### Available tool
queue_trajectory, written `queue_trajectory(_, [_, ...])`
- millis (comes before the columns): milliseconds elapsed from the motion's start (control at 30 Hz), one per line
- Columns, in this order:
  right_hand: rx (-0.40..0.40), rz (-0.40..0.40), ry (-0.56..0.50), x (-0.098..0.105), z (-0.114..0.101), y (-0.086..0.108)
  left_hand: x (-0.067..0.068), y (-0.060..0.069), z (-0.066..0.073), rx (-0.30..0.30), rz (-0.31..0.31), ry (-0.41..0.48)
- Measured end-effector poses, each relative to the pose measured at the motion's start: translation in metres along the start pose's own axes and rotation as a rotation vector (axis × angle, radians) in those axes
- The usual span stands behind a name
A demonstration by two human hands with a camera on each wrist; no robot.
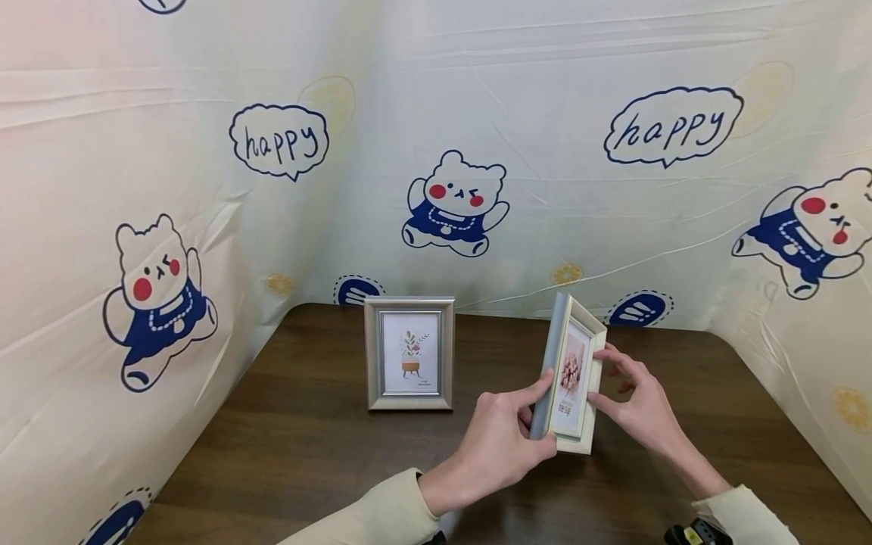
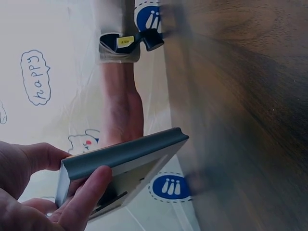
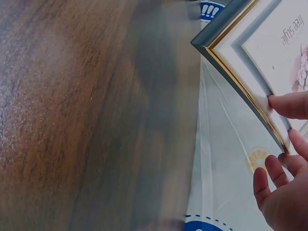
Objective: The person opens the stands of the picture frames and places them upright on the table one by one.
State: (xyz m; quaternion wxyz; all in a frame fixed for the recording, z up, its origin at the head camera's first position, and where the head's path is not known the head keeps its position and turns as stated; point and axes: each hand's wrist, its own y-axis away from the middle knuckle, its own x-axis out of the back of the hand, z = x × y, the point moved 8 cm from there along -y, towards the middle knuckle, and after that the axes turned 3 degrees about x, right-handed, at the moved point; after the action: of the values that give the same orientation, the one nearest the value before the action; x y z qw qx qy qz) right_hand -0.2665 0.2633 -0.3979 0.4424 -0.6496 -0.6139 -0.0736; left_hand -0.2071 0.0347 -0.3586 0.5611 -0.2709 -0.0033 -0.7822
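Photo frame (image 1: pixel 572 378) is over the right part of the bench (image 1: pixel 300 462), right of a second frame (image 1: pixel 410 353) that stands upright, well apart from it. Held frame is tilted and turned, its blue-grey side edge facing left and the picture side partly toward the head camera. Whether a bottom corner touches the bench: cannot tell.

Left hand (image 1: pixel 500 443) pinches the lower left corner, thumb at the bottom border, fingers on the side edge. Right hand (image 1: pixel 639 405) pinches the right border, thumb on the front face, index finger higher up at the edge; the other fingers are loosely bent.

Handling, by judgement: probably light, fine for fingertips, though two hands make it steadier. Moulding looks stiff, so it should not bend or squash. Painted or coated surface looks smooth, might slip a bit if pinched only at a corner. Front cover, glass or plastic, cannot tell; treat as fragile. Corners likely chip or mark if knocked on the bench.

Best hold: opposite side borders, thumbs on the front moulding, fingers wrapped to the back edge. Keep thumbs off the picture (image 1: pixel 571 371), as pressing there could smudge or crack the cover. Avoid pushing on the back panel.
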Motion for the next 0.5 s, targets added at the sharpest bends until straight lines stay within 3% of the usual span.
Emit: queue_trajectory(500, [0.023,-0.005,-0.052,-0.0013,-0.0004,-0.0017,-0.0061,0.0024,0.006,-0.065,-0.008,-0.045])
